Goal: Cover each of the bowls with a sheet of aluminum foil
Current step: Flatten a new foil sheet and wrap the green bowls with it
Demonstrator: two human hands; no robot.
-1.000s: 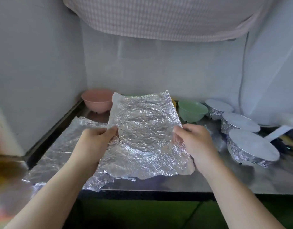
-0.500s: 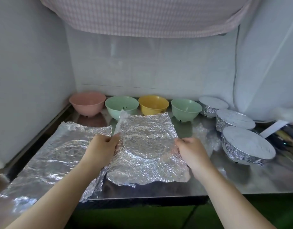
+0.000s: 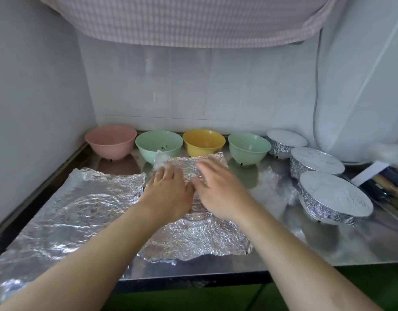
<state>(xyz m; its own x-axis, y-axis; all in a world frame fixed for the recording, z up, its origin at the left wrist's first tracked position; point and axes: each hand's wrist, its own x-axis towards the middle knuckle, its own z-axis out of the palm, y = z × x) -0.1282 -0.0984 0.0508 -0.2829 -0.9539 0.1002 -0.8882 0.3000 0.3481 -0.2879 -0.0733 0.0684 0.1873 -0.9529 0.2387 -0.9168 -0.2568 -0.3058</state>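
Observation:
A crumpled foil sheet (image 3: 193, 239) lies flat on the steel counter (image 3: 328, 250) in the middle. My left hand (image 3: 168, 189) and my right hand (image 3: 218, 187) press on its far half, side by side, fingers spread and straight. Along the back wall stand uncovered bowls: pink bowl (image 3: 110, 141), green bowl (image 3: 158, 143), yellow bowl (image 3: 203, 141) and a second green bowl (image 3: 248, 148). Three foil-covered bowls sit at the right: far covered bowl (image 3: 285, 142), middle covered bowl (image 3: 314, 161), near covered bowl (image 3: 332, 198).
A stack of larger foil sheets (image 3: 65, 209) lies on the counter's left part, hanging over the front edge. Knives and a white handle (image 3: 377, 176) lie at the far right. A cable (image 3: 315, 90) runs down the back wall. A checked cloth (image 3: 193, 19) hangs overhead.
The foil sheet, held up by its side edges before, now lies on the counter. Both hands let go of the edges and moved onto its far half, flat.

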